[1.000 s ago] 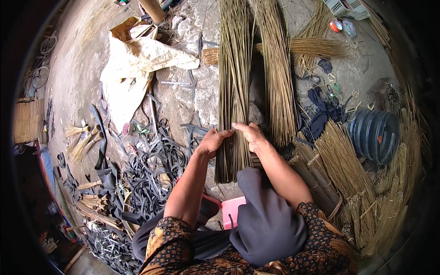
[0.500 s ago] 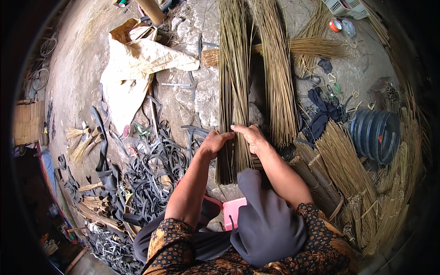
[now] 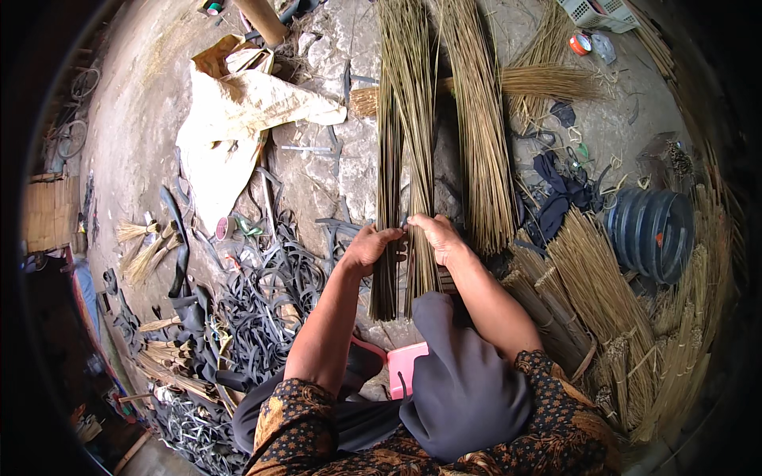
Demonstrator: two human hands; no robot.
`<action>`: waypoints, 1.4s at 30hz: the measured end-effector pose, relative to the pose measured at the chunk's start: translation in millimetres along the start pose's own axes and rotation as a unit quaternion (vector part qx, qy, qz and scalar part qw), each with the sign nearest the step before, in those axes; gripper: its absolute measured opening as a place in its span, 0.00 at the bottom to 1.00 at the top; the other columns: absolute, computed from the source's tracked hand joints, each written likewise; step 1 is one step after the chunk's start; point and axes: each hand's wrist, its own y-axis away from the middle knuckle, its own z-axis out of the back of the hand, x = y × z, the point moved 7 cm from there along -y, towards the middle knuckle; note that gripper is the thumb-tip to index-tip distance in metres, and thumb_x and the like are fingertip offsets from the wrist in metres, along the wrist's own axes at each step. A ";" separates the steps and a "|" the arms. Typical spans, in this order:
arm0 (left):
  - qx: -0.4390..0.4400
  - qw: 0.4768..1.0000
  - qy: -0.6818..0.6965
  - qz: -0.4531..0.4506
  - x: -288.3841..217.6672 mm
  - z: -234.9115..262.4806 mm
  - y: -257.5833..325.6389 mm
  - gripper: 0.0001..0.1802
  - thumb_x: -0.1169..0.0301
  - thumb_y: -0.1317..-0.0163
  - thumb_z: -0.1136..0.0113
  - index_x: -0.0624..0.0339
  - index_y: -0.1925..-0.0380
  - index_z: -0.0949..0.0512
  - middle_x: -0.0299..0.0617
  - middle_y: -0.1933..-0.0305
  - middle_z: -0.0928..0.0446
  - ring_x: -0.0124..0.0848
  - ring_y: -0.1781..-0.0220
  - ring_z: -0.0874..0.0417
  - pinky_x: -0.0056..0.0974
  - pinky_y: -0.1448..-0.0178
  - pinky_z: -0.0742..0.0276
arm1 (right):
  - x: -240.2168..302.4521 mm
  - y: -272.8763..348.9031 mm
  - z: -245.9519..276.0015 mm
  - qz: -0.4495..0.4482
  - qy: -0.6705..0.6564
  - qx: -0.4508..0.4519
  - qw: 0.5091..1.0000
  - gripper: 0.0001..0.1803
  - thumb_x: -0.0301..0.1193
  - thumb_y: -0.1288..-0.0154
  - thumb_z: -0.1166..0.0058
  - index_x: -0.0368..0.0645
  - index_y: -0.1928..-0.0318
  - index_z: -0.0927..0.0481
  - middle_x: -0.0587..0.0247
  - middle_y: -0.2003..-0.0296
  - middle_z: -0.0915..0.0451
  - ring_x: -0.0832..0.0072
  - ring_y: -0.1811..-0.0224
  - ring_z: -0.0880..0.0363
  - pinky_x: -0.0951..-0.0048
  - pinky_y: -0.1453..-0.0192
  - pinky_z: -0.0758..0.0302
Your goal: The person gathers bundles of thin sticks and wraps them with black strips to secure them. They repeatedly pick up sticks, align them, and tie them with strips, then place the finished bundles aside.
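In front of me lies a long bundle of thin dry sticks (image 3: 409,119), its near part split into two portions with a narrow gap between them. My left hand (image 3: 370,247) is closed around the left portion, thumb pointing inward. My right hand (image 3: 436,238) is closed on the right portion, its thumb and index finger almost meeting the left thumb. Between the fingertips is a small dark bit too small to make out. The near stick ends hang just above my knee. Right beside them rests a second bundle of sticks (image 3: 480,135), untouched.
Crosswise under the bundles lies a paler bundle (image 3: 548,82). Tangled black rubber strips (image 3: 266,293) and a cream sack (image 3: 230,119) are at left. On the right are a blue plastic jug (image 3: 649,236), more stick bundles (image 3: 599,270) and dark cloth (image 3: 556,190). A pink stool (image 3: 403,366) is near me.
The gap between the two stick portions has widened, the left portion shifting slightly left and the right one slightly right. Both hands keep nearly the same place.
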 end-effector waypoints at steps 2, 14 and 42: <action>0.003 1.000 -0.012 0.000 0.5 0.5 -1.2 0.10 0.68 0.29 0.33 0.63 0.56 0.13 0.42 0.61 0.13 0.31 0.66 0.12 0.40 0.60 0.10 | 0.3 2.6 -4.6 -0.003 -0.011 0.028 1.000 0.18 0.44 0.39 0.28 0.40 0.63 0.12 0.54 0.59 0.13 0.65 0.53 0.16 0.55 0.48 0.19; -0.043 0.998 -0.010 -0.044 -8.6 -7.6 8.2 0.10 0.68 0.28 0.36 0.64 0.56 0.14 0.42 0.64 0.14 0.31 0.69 0.13 0.37 0.66 0.16 | 9.0 5.0 -6.4 0.028 0.043 -0.017 0.999 0.14 0.36 0.34 0.32 0.36 0.61 0.12 0.56 0.67 0.14 0.68 0.66 0.14 0.61 0.65 0.16; -0.071 0.969 -0.040 -0.234 -105.5 13.1 173.2 0.14 0.72 0.38 0.25 0.60 0.67 0.25 0.36 0.78 0.23 0.27 0.81 0.21 0.34 0.78 0.25 | 138.7 60.9 10.1 0.242 0.536 -0.206 0.782 0.69 0.65 0.37 0.34 0.29 0.18 0.55 0.30 0.18 0.55 0.44 0.15 0.50 0.48 0.14 0.44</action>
